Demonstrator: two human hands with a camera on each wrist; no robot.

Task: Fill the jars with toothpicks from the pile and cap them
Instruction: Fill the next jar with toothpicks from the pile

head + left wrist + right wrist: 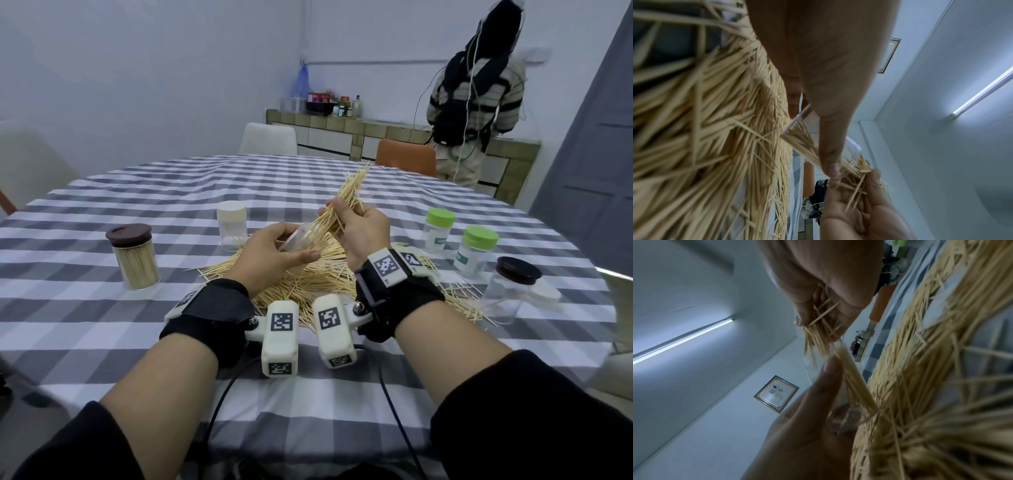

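1. Head view: two green-capped jars carry green labels too small to read. The left hand grasps a tilted clear jar; the right hand clenches a toothpick bundle whose lower ends enter the jar's mouth, above the pile on the checked table. A brown-lidded jar stands full at left; a white-capped jar holds few toothpicks.
2. Left wrist view: the left grip's thumb crosses the jar, toothpicks inside.
3. Right wrist view: the right grip's fingers pinch the bundle; a framed picture hangs on the wall, its writing unreadable.
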